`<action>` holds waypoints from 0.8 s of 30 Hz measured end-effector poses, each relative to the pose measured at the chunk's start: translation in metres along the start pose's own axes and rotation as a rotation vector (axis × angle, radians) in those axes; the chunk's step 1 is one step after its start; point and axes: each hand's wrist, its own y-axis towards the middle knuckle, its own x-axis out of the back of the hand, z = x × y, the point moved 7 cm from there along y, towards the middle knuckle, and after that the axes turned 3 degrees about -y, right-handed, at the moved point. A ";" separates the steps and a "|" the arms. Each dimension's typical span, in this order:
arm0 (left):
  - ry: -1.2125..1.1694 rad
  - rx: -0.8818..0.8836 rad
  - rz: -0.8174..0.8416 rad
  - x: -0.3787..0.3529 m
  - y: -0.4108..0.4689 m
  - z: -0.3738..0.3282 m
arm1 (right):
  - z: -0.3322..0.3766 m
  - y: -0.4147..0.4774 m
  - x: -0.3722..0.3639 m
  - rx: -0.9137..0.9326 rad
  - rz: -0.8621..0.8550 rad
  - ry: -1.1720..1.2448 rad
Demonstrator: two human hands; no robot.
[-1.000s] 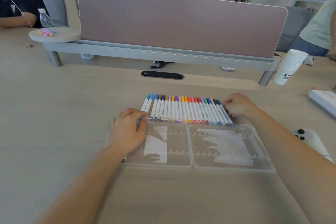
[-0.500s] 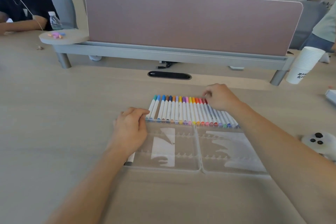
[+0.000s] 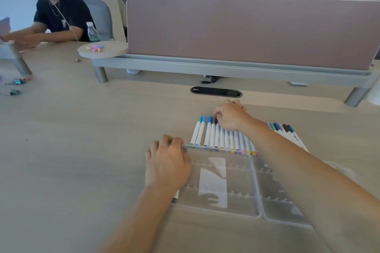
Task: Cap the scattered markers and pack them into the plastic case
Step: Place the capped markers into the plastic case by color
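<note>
Markers [image 3: 207, 133] under the right hand [image 3: 231, 118] now lie farther left.

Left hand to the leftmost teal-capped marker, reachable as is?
Probably yes: the left hand holds the case corner just beside that marker, nothing between; the right hand sits further along the row.

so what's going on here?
A person is working on a row of capped markers, laid side by side on the table at the far edge of the clear plastic case, whose compartments look empty. The left hand holds the case's far left corner. The right hand has curled fingers on the caps near the row's left end; whether they pinch one is unclear.
</note>
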 end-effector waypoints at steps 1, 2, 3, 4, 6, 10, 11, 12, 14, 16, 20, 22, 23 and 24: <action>0.000 0.001 0.006 -0.001 0.000 0.001 | 0.000 0.002 -0.001 -0.007 0.015 0.017; 0.000 0.000 0.011 -0.002 0.001 0.001 | -0.001 0.005 -0.001 -0.018 0.028 0.031; -0.002 0.000 0.015 -0.002 0.001 0.002 | -0.002 0.007 0.000 -0.026 0.038 0.035; -0.006 0.001 0.018 -0.003 0.002 0.002 | -0.004 0.008 0.001 -0.033 0.044 0.029; -0.008 -0.002 0.018 -0.002 0.002 0.002 | -0.010 0.009 0.003 -0.055 0.055 0.016; -0.020 -0.002 0.017 -0.002 0.002 0.003 | -0.031 0.011 0.001 -0.103 0.093 0.054; -0.023 -0.003 0.019 -0.002 0.002 0.003 | -0.034 0.011 0.001 -0.104 0.091 0.068; -0.024 -0.004 0.019 -0.002 0.002 0.003 | -0.037 0.012 0.001 -0.104 0.087 0.082; -0.023 -0.004 0.021 -0.003 0.002 0.002 | -0.041 0.011 0.003 -0.103 0.080 0.106; -0.016 0.002 0.025 -0.003 0.003 0.002 | -0.044 0.010 0.003 -0.094 0.082 0.116; -0.015 0.000 0.025 -0.003 0.003 0.002 | -0.056 0.007 0.006 -0.099 0.084 0.135; -0.024 -0.013 0.024 -0.003 0.003 0.001 | -0.063 0.005 0.009 -0.111 0.085 0.148; -0.029 -0.018 0.024 -0.004 0.002 0.000 | -0.067 0.003 0.012 -0.120 0.088 0.145; -0.029 -0.020 0.017 -0.003 0.003 0.002 | -0.070 0.003 0.013 -0.131 0.090 0.148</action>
